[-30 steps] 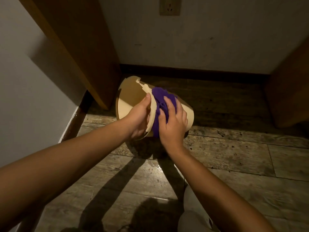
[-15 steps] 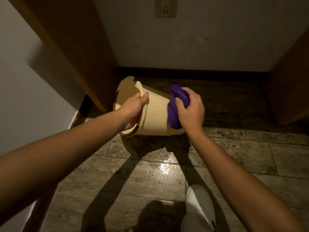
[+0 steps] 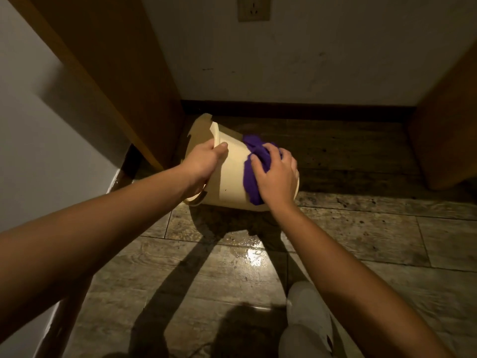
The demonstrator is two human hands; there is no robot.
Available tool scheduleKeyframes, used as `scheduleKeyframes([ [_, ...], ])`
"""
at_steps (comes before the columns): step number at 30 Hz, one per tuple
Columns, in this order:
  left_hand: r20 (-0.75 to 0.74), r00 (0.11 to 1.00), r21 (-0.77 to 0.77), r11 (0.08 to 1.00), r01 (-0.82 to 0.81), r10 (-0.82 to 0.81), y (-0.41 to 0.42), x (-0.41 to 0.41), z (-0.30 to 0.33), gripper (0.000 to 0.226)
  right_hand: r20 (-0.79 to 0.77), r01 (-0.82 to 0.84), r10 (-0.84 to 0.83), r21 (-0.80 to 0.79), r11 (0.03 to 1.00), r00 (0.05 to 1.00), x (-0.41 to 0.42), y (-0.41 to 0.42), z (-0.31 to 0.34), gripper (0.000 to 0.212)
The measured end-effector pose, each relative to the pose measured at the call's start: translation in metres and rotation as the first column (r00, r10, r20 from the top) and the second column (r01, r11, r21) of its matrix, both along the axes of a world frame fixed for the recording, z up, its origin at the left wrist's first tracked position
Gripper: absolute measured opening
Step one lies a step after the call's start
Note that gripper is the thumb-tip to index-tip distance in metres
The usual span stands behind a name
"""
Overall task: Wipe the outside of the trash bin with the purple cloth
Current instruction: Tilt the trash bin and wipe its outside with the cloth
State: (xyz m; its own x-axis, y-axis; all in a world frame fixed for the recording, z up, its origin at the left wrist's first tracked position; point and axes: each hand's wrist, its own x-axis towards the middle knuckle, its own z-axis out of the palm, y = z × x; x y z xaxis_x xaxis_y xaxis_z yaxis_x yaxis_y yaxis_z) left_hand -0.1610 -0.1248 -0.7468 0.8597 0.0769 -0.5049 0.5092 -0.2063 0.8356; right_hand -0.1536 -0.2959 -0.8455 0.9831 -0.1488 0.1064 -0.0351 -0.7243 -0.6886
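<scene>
Both bare arms reach forward and down, forearms converging. Left hand (image 3: pixel 205 161) curled closed in a grip, thumb on top pointing right, fingers wrapped out of sight, wrist slightly bent. Right hand (image 3: pixel 276 177) palm-down, fingers spread and curved, pressing flat, thumb out to the left. Hands near each other, not touching. One trouser knee (image 3: pixel 304 342) at bottom edge.

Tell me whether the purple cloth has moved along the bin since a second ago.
Yes. The purple cloth under the right hand has slid from the bin's broken rim toward its base end, away from the left hand.
</scene>
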Motion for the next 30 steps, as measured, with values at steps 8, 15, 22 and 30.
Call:
scheduleKeyframes([
  [8,0.030,0.999,0.070,0.997,0.040,-0.042,0.007,-0.005,-0.001,0.043,-0.317,0.243,-0.218,0.042,0.969,0.923,0.009,-0.076,-0.058,0.048],
  [15,-0.081,0.995,-0.131,0.989,-0.063,0.052,0.011,-0.002,0.011,0.052,-0.106,0.378,-0.363,0.258,0.889,0.926,0.007,-0.090,-0.022,0.041],
  [22,-0.026,0.990,-0.226,0.966,0.127,-0.136,-0.005,-0.007,0.017,0.047,0.038,0.008,-0.025,0.403,0.915,0.999,0.029,-0.034,0.051,0.050],
  [30,-0.025,0.966,-0.073,0.964,0.254,-0.256,0.021,-0.012,0.018,0.054,-0.429,0.232,-0.045,0.396,0.888,0.902,0.067,-0.042,0.039,0.050],
])
